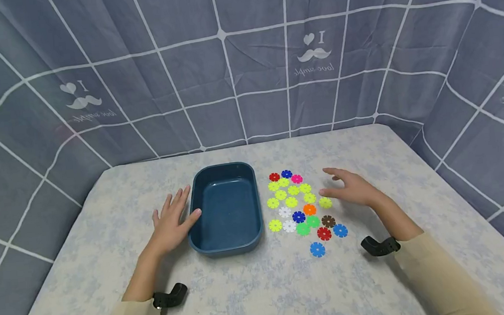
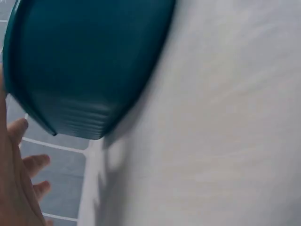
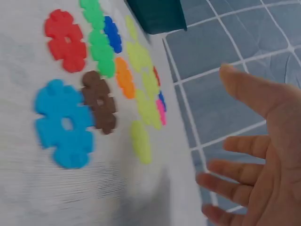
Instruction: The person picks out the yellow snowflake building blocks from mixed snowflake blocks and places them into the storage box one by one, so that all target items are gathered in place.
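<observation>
A dark teal plastic bin stands on the table, and nothing lies inside it. My left hand is at its left side, fingers spread and thumb at the rim; the left wrist view shows the bin wall beside the hand. Flat, notched plastic discs lie to the right of the bin, mostly yellow, with red, blue, green, white, orange, pink and brown ones. At their right edge hovers my right hand, thumb and fingers apart, holding nothing. In the right wrist view a blue disc lies nearest.
A pale floral cloth covers the table. Blue-grey curtains with white grid lines hang behind the table and at both sides. Each wrist carries a black strap mount.
</observation>
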`<action>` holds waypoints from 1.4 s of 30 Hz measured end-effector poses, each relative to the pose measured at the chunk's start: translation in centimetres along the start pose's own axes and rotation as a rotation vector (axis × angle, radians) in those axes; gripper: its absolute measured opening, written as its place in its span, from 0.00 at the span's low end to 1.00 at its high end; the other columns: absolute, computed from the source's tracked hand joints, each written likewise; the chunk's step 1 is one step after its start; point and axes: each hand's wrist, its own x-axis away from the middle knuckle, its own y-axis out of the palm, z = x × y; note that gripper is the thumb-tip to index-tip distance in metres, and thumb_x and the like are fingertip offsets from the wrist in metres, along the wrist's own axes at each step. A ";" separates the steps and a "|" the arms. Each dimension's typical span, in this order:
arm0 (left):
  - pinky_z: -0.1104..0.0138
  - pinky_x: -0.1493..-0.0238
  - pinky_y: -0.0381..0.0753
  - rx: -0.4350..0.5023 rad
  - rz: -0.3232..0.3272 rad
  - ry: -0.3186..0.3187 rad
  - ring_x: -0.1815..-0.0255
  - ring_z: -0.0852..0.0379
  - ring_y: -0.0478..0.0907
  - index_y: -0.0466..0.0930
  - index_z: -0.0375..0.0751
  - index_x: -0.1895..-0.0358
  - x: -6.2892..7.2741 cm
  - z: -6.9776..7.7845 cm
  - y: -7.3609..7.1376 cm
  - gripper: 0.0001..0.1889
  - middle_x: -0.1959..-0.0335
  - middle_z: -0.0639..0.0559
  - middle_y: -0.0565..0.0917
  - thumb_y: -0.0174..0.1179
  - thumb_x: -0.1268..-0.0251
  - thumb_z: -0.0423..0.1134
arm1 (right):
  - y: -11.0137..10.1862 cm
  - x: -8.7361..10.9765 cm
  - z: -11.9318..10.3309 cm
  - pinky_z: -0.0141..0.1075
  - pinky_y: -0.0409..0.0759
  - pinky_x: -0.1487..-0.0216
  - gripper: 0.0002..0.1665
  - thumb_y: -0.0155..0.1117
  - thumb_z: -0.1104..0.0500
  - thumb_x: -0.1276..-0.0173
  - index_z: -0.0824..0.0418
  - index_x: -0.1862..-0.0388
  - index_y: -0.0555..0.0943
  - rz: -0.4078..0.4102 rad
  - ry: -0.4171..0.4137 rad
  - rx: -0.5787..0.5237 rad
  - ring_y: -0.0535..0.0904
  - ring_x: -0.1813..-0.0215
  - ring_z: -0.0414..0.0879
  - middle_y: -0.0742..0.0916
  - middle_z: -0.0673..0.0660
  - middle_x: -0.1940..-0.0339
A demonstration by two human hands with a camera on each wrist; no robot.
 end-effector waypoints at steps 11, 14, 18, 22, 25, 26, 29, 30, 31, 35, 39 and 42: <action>0.39 0.33 0.51 0.597 -0.029 -0.009 0.24 0.34 0.45 0.42 0.50 0.20 0.7 -0.8 2.3 0.33 0.22 0.36 0.46 0.44 0.22 0.41 | 3.2 0.4 2.9 0.38 0.74 0.59 0.23 0.68 0.53 0.35 0.70 0.49 0.80 0.095 0.052 -0.215 0.75 0.60 0.50 0.82 0.57 0.63; 0.39 0.32 0.48 0.658 -0.037 -0.002 0.24 0.34 0.44 0.42 0.50 0.20 0.8 -1.1 2.4 0.32 0.23 0.35 0.46 0.43 0.22 0.38 | 3.9 0.7 3.0 0.37 0.74 0.59 0.22 0.68 0.55 0.34 0.71 0.50 0.80 0.127 0.044 -0.242 0.74 0.61 0.49 0.81 0.57 0.64; 0.40 0.31 0.47 0.694 -0.037 0.023 0.24 0.35 0.45 0.44 0.48 0.21 0.8 -1.4 2.5 0.32 0.23 0.34 0.47 0.43 0.22 0.36 | 4.3 0.9 2.9 0.40 0.72 0.56 0.22 0.69 0.55 0.36 0.70 0.50 0.80 0.142 0.058 -0.246 0.72 0.60 0.49 0.80 0.57 0.62; 0.39 0.33 0.49 0.718 -0.029 0.037 0.25 0.34 0.47 0.45 0.47 0.21 0.8 -1.5 2.6 0.32 0.24 0.32 0.49 0.44 0.23 0.35 | 4.5 0.8 2.8 0.43 0.70 0.53 0.24 0.72 0.54 0.39 0.69 0.50 0.80 0.141 0.070 -0.214 0.70 0.58 0.51 0.79 0.60 0.59; 0.39 0.34 0.52 0.714 -0.033 0.029 0.25 0.33 0.47 0.44 0.48 0.21 0.9 -1.4 2.6 0.32 0.24 0.32 0.48 0.44 0.23 0.35 | 4.6 0.8 2.8 0.45 0.71 0.52 0.23 0.72 0.55 0.39 0.69 0.51 0.81 0.155 0.055 -0.175 0.71 0.57 0.52 0.79 0.60 0.58; 0.38 0.34 0.53 0.707 -0.034 0.024 0.25 0.33 0.48 0.44 0.49 0.21 0.9 -1.4 2.6 0.32 0.24 0.32 0.48 0.44 0.23 0.35 | 4.6 0.7 2.9 0.45 0.71 0.52 0.22 0.72 0.55 0.39 0.69 0.51 0.81 0.159 0.050 -0.163 0.71 0.57 0.52 0.79 0.60 0.58; 0.38 0.35 0.55 0.681 -0.034 0.014 0.26 0.33 0.50 0.44 0.51 0.21 0.8 -1.3 2.6 0.33 0.24 0.32 0.49 0.45 0.23 0.37 | 4.7 0.7 3.0 0.46 0.71 0.51 0.21 0.72 0.56 0.38 0.69 0.52 0.81 0.166 0.044 -0.138 0.71 0.57 0.53 0.79 0.60 0.57; 0.38 0.35 0.55 0.676 -0.034 0.011 0.26 0.32 0.51 0.45 0.52 0.21 0.8 -1.2 2.7 0.33 0.24 0.32 0.50 0.45 0.23 0.37 | 4.7 0.7 3.1 0.47 0.71 0.51 0.21 0.72 0.56 0.38 0.69 0.52 0.80 0.164 0.042 -0.132 0.72 0.57 0.53 0.79 0.60 0.57; 0.38 0.35 0.56 0.672 -0.034 0.009 0.27 0.33 0.52 0.45 0.52 0.21 0.8 -1.2 2.7 0.33 0.24 0.32 0.50 0.45 0.23 0.38 | 4.7 0.7 3.1 0.47 0.71 0.51 0.21 0.71 0.56 0.38 0.69 0.52 0.80 0.162 0.042 -0.129 0.72 0.57 0.53 0.79 0.61 0.57; 0.39 0.35 0.57 0.689 -0.046 0.007 0.26 0.33 0.52 0.45 0.53 0.21 0.6 -1.2 2.9 0.33 0.24 0.33 0.51 0.46 0.23 0.38 | 4.6 0.8 3.2 0.47 0.71 0.51 0.21 0.71 0.57 0.38 0.69 0.53 0.78 0.157 0.047 -0.129 0.72 0.57 0.53 0.79 0.60 0.58; 0.40 0.35 0.57 0.708 -0.053 0.002 0.26 0.34 0.52 0.45 0.54 0.21 0.6 -1.4 3.1 0.33 0.24 0.33 0.51 0.46 0.23 0.38 | 4.6 0.9 3.2 0.42 0.70 0.57 0.20 0.72 0.59 0.39 0.67 0.54 0.75 0.156 0.046 -0.157 0.71 0.61 0.50 0.77 0.57 0.64; 0.39 0.35 0.57 0.703 -0.048 0.000 0.26 0.34 0.52 0.45 0.54 0.21 0.7 -1.5 3.1 0.33 0.24 0.33 0.51 0.46 0.23 0.39 | 4.6 0.9 3.3 0.38 0.68 0.61 0.19 0.71 0.60 0.38 0.67 0.54 0.74 0.158 0.023 -0.198 0.69 0.64 0.49 0.76 0.56 0.67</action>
